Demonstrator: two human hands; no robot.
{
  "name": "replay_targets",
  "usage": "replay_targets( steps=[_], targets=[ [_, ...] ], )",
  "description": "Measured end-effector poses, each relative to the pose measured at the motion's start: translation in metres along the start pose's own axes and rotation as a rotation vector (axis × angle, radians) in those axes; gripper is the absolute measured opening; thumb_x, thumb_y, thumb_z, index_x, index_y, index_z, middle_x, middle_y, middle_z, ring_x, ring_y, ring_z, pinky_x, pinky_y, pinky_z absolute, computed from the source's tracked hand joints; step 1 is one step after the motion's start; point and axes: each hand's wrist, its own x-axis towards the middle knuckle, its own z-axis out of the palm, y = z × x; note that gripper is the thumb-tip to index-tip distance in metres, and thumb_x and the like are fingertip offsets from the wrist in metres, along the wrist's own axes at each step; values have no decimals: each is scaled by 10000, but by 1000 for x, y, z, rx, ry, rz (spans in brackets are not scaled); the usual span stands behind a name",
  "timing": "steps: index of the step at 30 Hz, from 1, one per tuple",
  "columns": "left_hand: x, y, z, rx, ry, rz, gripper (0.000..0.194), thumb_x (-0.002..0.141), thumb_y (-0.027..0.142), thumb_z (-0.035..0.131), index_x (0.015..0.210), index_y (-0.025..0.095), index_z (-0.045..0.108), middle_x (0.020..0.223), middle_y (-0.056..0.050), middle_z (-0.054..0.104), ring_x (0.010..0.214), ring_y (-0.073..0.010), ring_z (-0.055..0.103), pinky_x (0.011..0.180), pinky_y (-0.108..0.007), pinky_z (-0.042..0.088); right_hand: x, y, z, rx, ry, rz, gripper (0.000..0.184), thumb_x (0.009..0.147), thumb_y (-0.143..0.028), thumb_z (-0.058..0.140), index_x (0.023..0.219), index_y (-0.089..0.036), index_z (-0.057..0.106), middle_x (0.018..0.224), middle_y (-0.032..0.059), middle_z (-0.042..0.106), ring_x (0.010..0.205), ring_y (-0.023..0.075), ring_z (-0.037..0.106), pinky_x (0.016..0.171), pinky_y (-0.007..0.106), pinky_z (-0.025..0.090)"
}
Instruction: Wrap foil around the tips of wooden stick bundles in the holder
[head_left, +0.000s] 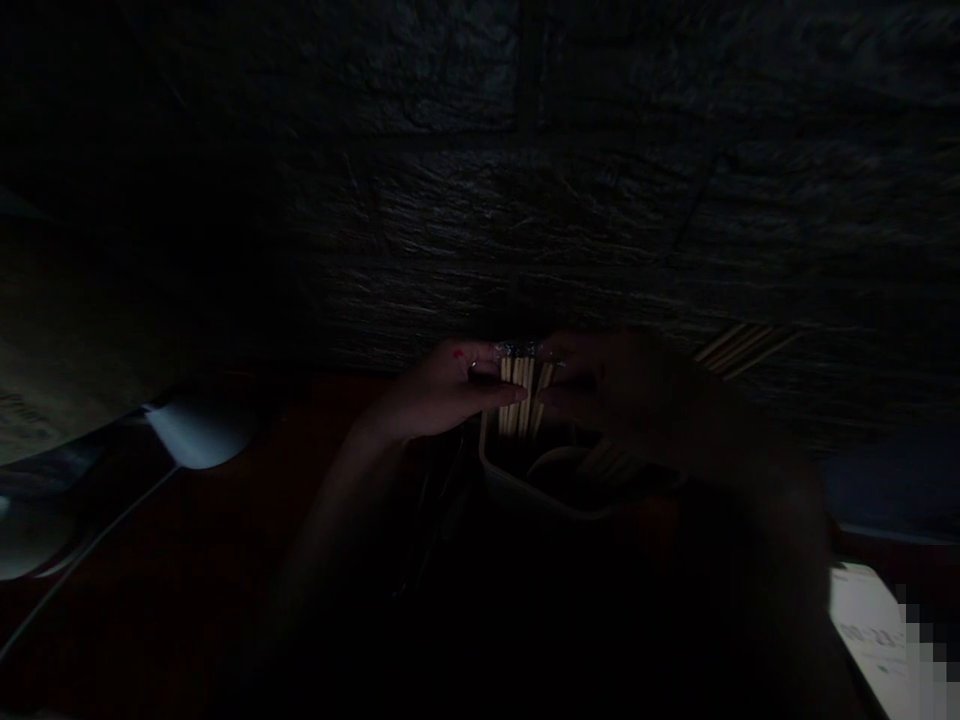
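In dim light my left hand [442, 388] closes its fingers and thumb around one side of a bundle of thin wooden sticks [517, 405], which look like chopsticks. Clear crinkled plastic [517, 349] glints at their top ends. On the other side my right hand [592, 375], mostly in shadow, pinches the bundle, and one or two sticks there lean apart from the others. The lower ends of the sticks reach into an open container [551, 497] with a pale rim. Inside it a curved edge and some pale slats show faintly.
A rough brick-patterned wall [465, 210] rises right behind the hands. More thin sticks [750, 348] stick out at the right. A lit phone-like screen [862, 610] lies lower right. At left are a white cone-shaped object [201, 430], a thin pale cord [97, 545] and a large tan bag-like shape [67, 340].
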Motion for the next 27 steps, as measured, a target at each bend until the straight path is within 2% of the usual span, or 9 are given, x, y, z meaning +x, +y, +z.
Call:
replay_targets(
  steps=[4,13,20,27],
  targets=[
    [0,-1,0,-14,6,-7,278,833,175,677,1108,166,716,1078,-68,756,1013,-216,700,951,-373,511,2,1,1,23,-8,-17,153,852,-201,601,974,-192,692,884,59,751,807,217,688,624,283,440],
    [0,1,-1,-61,7,14,274,838,165,682,1109,159,718,1092,-69,761,1092,-235,686,989,-376,502,0,3,1,-50,7,-52,199,886,-167,547,1048,-199,658,977,84,725,884,245,667,696,318,459],
    [1,-1,0,-56,17,-9,323,812,208,719,1132,165,717,1111,-82,755,1098,-252,680,995,-409,500,3,-6,3,-94,-8,-2,175,865,-161,575,1007,-169,677,905,80,721,785,215,665,647,298,430],
    [2,-2,1,-101,-4,17,336,820,242,728,1148,174,710,1134,-80,747,1061,-228,692,1013,-402,490,6,-3,8,-175,70,-18,150,881,-245,610,995,-170,673,868,62,699,757,193,621,641,289,387]
  ],
)
